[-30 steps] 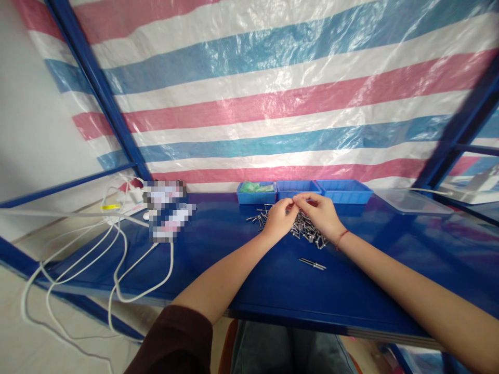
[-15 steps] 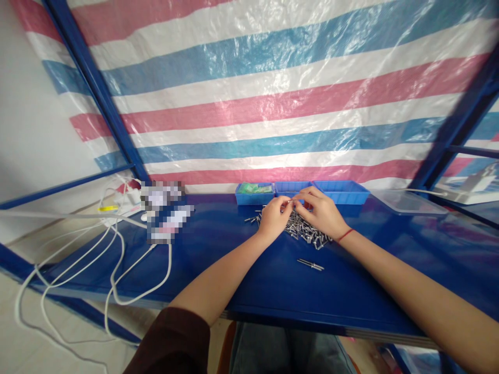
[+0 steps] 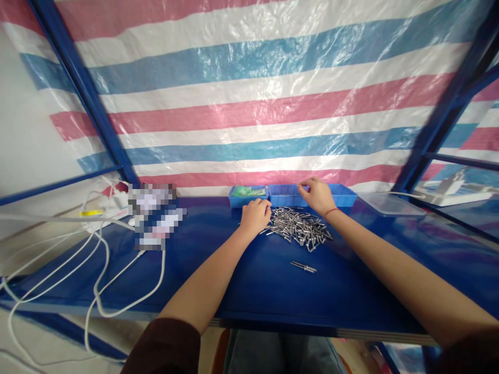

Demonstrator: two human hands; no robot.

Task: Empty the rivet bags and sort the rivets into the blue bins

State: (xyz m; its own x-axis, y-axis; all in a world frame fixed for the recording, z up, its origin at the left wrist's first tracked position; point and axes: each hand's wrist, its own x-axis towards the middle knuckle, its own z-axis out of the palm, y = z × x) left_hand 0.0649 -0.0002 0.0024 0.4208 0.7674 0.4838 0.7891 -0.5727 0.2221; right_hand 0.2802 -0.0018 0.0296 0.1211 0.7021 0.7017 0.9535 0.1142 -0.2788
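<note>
A pile of silver blind rivets (image 3: 300,227) lies on the blue table. My left hand (image 3: 255,215) rests at the pile's left edge with its fingers curled inward; whatever is in them is hidden. Farther back, my right hand (image 3: 317,196) hovers at the blue bins, above the join of the middle bin (image 3: 284,196) and the right bin (image 3: 343,195). Its thumb and fingertips are drawn together, and anything between them is too small to make out. Two or so rivets (image 3: 303,267) lie apart, nearer the table's front edge.
The left blue bin (image 3: 236,201) contains green packets. A clear plastic lid (image 3: 392,203) lies at right. White cables (image 3: 102,291) loop over the table's left side, beside blurred-out items (image 3: 156,228). Blue frame posts (image 3: 91,114) stand at both sides, with a striped sheet behind.
My hands were together over the pile and have separated. The right moved back to the bins; the left shifted left to the pile's edge. The camera view has shifted slightly.
</note>
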